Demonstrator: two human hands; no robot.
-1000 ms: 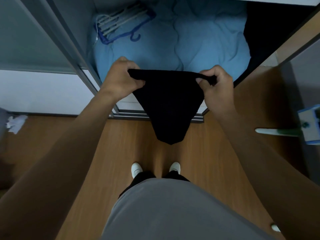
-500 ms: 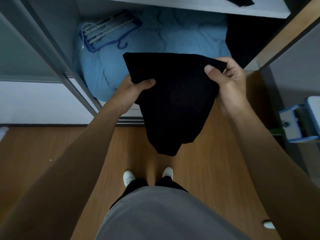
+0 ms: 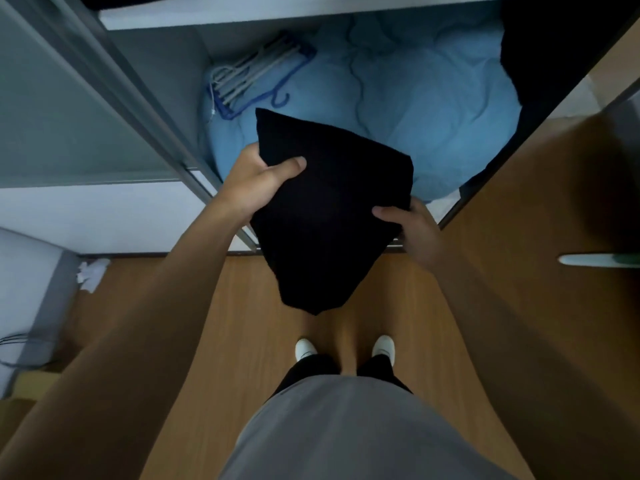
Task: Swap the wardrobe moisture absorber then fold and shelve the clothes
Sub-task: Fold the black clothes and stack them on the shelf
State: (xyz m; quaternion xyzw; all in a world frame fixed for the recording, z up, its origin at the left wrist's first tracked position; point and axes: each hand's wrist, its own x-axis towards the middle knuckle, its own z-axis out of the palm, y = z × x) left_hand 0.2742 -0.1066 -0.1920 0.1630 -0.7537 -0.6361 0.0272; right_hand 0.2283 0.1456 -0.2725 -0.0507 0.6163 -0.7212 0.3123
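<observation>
Two hands on one black garment point(image 3: 329, 216), held in the air in front of the open wardrobe point(image 3: 166, 57), above the wood-grain floor point(image 3: 242, 306).

Garment: matte, dense dark fabric, folded flat into a rough wedge. Broad at the top, tapering to a blunt point that hangs down. Seams too dark to read.

Left hand point(image 3: 263, 178) grip: thumb laid over the front face at the upper left edge, fingers hidden behind the cloth, pinching it.

Right hand point(image 3: 415, 230) grip: thumb on the front at the lower right edge, fingers behind, likewise clamped on the cloth.

Behind the garment, the bottom compartment is filled by a pale blue quilt point(image 3: 433, 109), puffy with soft creases. Bundle of thin hangers point(image 3: 252, 77), white bars plus a blue frame and hook, lies on the quilt's back left. Dark clothing point(image 3: 554, 46) fills the compartment's right side, details lost in shadow. White shelf edge point(image 3: 277, 15) above. Grey metal door rail point(image 3: 145, 109) runs diagonally at left. Crumpled white paper point(image 3: 91, 273) on the floor by the left wall.
</observation>
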